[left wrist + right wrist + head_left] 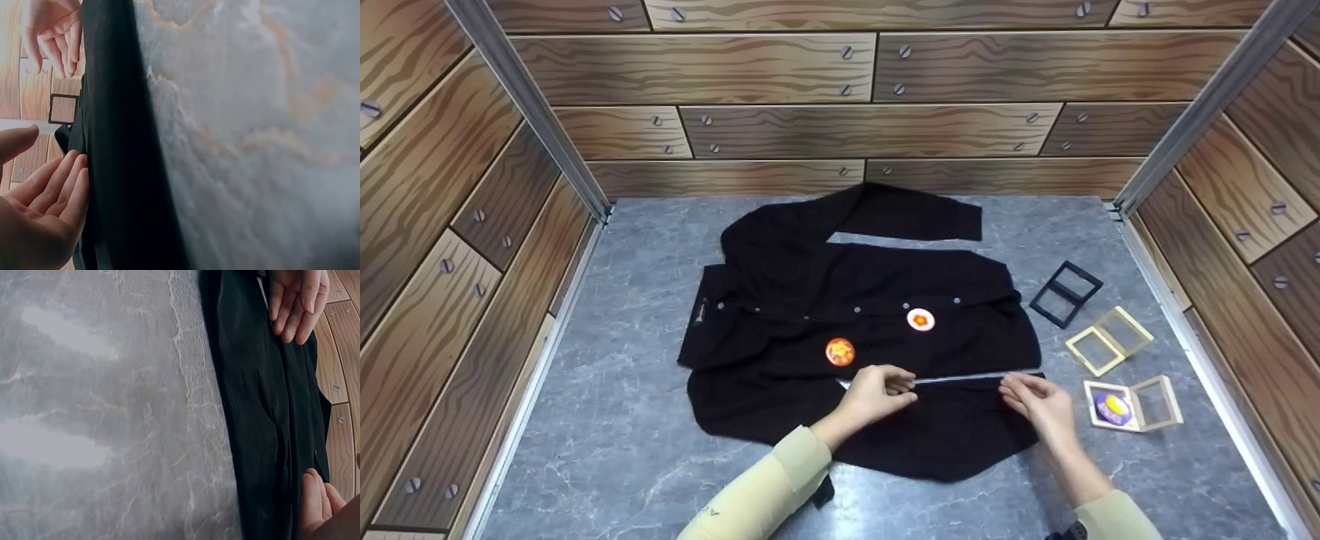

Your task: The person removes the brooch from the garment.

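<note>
While two hands are working its near edge: a black shirt is lying spread on the grey table.
Shirt: looking soft, light, limp; best pinched at the sleeve hem.
Left hand: pinching the sleeve.
Right hand: fingertips pinching the same edge, well apart from the left.
Badges: an orange badge and a white badge are sitting on the cloth.

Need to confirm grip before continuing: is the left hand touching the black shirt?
Touching. The head view shows the left hand with fingers curled on the black shirt at its folded edge; the left wrist view shows the fingers against the fabric.
</note>
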`<state>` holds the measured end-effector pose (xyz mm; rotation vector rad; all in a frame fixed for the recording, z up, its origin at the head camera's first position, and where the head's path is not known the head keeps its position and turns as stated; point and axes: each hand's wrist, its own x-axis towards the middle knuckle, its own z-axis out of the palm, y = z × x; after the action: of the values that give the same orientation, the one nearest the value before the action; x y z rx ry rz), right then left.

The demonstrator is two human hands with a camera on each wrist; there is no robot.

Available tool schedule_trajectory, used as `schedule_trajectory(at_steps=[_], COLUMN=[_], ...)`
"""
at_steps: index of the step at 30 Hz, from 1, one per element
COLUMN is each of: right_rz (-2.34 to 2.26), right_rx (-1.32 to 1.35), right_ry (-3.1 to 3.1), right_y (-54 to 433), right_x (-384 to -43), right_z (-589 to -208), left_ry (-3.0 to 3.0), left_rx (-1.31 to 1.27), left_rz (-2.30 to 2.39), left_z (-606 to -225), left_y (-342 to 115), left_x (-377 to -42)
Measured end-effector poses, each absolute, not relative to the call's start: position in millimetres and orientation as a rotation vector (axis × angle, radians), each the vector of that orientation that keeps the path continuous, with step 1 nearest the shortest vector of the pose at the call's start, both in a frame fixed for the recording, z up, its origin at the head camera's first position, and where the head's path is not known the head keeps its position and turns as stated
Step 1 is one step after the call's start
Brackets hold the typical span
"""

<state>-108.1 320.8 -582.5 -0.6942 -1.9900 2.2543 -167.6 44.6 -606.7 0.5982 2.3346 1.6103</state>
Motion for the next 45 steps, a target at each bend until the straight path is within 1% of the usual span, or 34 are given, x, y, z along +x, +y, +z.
schedule_trajectory(at_steps=[25,45], right_rz=[2.110,2.077], right_rx=[-0.650,-0.591], right_ry=[-2.208,-2.340], right_y=[295.0,275.0], right_x=[-118.9,-128.6], right_z=[-581.8,-582.1], left_ry=[2.357,2.399], left_rx=[0.532,0.469], left_rz=[1.646,1.642], left_z=[-609.5,-606.6], left_y=[24.2,6.2], left_x=[-169.1,-171.2])
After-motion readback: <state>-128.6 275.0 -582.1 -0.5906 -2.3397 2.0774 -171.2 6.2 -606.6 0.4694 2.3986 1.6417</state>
